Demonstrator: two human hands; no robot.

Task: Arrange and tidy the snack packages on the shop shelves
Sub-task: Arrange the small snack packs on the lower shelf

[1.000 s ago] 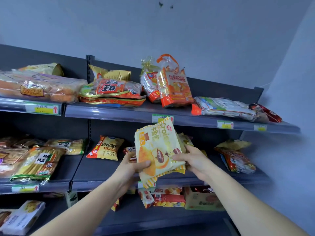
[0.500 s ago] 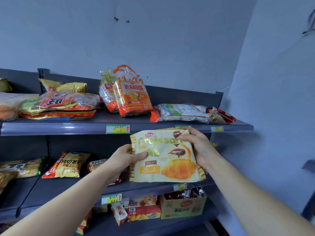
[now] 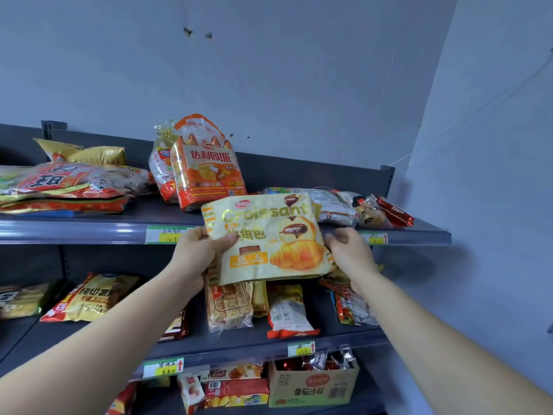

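Hands: left hand and right hand pinched edges of croissant bag.
Risk: it could topple the upright orange bag just behind it.

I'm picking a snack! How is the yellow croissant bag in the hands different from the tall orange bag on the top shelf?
The croissant bag is pale yellow; the orange bag is bright orange. The croissant bag is wider than tall and held by the left hand and right hand; the orange bag is taller and stands untouched on the top shelf. Both are soft snack bags.
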